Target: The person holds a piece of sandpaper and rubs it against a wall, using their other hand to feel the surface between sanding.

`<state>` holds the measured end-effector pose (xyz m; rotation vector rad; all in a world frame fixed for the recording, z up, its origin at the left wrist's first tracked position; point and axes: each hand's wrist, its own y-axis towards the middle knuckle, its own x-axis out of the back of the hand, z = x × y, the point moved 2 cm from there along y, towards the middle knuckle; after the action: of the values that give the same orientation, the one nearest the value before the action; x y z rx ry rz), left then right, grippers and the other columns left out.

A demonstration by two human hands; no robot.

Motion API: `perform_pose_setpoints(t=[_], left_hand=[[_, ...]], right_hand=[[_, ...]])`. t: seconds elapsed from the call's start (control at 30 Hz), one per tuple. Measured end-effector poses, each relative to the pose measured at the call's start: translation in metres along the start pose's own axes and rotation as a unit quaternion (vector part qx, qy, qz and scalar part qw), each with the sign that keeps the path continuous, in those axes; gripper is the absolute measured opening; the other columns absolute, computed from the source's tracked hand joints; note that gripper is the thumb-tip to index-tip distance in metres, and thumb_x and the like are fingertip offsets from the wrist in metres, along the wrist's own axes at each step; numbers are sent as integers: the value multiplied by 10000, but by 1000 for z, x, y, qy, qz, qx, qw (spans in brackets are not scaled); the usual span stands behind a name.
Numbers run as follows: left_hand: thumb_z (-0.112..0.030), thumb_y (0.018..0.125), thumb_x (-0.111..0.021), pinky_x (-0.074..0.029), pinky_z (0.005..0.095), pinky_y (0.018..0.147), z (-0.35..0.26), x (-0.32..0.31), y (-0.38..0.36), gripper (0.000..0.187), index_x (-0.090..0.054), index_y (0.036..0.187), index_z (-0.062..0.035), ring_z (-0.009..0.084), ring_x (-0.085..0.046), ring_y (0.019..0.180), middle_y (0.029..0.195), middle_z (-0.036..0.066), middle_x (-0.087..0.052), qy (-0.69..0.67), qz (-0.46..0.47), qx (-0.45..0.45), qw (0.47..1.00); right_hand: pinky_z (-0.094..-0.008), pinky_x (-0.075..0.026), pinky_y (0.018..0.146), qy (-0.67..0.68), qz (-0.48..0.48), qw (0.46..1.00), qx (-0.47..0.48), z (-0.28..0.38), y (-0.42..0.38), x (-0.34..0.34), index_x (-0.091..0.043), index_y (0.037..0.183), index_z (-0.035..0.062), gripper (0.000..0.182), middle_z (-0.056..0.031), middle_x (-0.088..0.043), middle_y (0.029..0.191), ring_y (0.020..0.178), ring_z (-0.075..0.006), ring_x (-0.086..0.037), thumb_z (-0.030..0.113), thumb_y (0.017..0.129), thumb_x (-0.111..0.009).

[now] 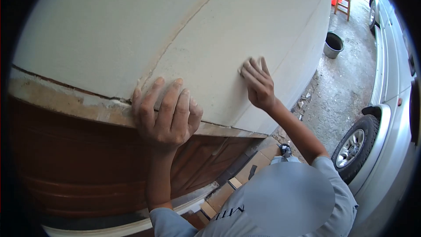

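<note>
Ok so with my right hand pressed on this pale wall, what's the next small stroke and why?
Probably slide the right hand a short way along the pale wall, staying beside the raised seam. Its fingers press something small and pale flat there, too blurred to identify, while the left hand braces on the rough ledge.

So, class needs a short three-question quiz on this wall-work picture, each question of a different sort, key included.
1. True or false: the left hand rests flat at the ledge below the pale wall.
2. The right hand is: A) pressed to the wall with something small under its fingertips B) inside the bucket C) on the car wheel
3. What stands farthest back, beyond the bucket?

Key: 1 true; 2 A; 3 wooden stool.
</note>
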<state>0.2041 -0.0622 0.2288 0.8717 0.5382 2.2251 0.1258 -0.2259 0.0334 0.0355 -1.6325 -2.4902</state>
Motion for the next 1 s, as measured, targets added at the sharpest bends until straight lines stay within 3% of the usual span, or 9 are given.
perform_pose_setpoints(t=[0.1,0.17,0.27,0.37,0.47,0.6,0.77,0.87,1.0], left_hand=[[-172,790,-541,-349,503,987,1,-2,1,117,-628,756,-101,255,-568,1009,933,24,-666,2,-5,-3,1000],[-175,791,-540,-350,502,986,0,1,2,119,-628,762,-100,254,-567,1010,932,26,-666,0,9,-2,1000],[-181,795,-540,-350,501,985,1,0,-1,121,-629,772,-102,257,-566,1013,935,28,-666,-11,3,2,1000],[-164,748,-562,-319,517,1014,0,-3,-1,86,-640,734,-131,227,-555,1011,911,0,-674,-12,-8,10,1000],[-189,802,-535,-344,500,989,1,-2,-2,129,-630,776,-105,259,-568,1014,943,27,-668,-11,-8,-4,1000],[-188,799,-540,-352,499,980,1,0,-1,125,-631,775,-105,255,-569,1006,934,24,-668,-13,3,0,1000],[-171,751,-566,-338,511,996,2,-2,-1,86,-644,739,-134,224,-549,1011,934,-5,-668,-13,-7,11,1000],[-173,753,-564,-336,500,999,1,-1,0,87,-643,739,-140,222,-552,1007,929,-7,-669,-9,-9,10,1000],[-178,789,-547,-358,492,964,-2,2,2,105,-620,770,-106,257,-565,999,930,22,-670,-13,4,15,1000]], right_hand=[[-537,-191,1071,-15,6,999,38,25,76,7,-573,1177,103,511,-68,-521,1284,1258,-259,-418,-48,690,-543],[-533,-178,1079,45,-20,995,85,38,126,7,-505,1264,141,594,-39,-471,1337,1279,-246,-389,-46,701,-539],[-519,-179,1084,3,11,998,54,32,96,6,-531,1238,130,538,-49,-490,1318,1274,-248,-396,-31,725,-540],[-525,-196,1075,-30,28,999,0,-8,-2,1,-579,1176,107,444,-68,-522,1284,1267,-259,-407,-18,751,-534],[-535,-205,1068,-8,2,1000,16,8,46,7,-574,1181,103,473,-74,-517,1288,1266,-265,-406,-40,733,-527],[-544,-212,1065,22,-37,995,94,36,134,8,-558,1197,102,532,-76,-502,1302,1274,-265,-393,-78,698,-511],[-534,-198,1075,-36,42,998,-15,-8,9,8,-566,1181,95,459,-85,-524,1276,1259,-269,-415,-61,754,-504],[-537,-193,1075,-31,24,999,13,-4,34,16,-573,1169,91,427,-94,-538,1256,1243,-278,-432,-55,774,-500],[-542,-221,1062,-11,8,996,88,34,138,21,-504,1242,77,594,-68,-448,1354,1295,-265,-360,-60,666,-553]])
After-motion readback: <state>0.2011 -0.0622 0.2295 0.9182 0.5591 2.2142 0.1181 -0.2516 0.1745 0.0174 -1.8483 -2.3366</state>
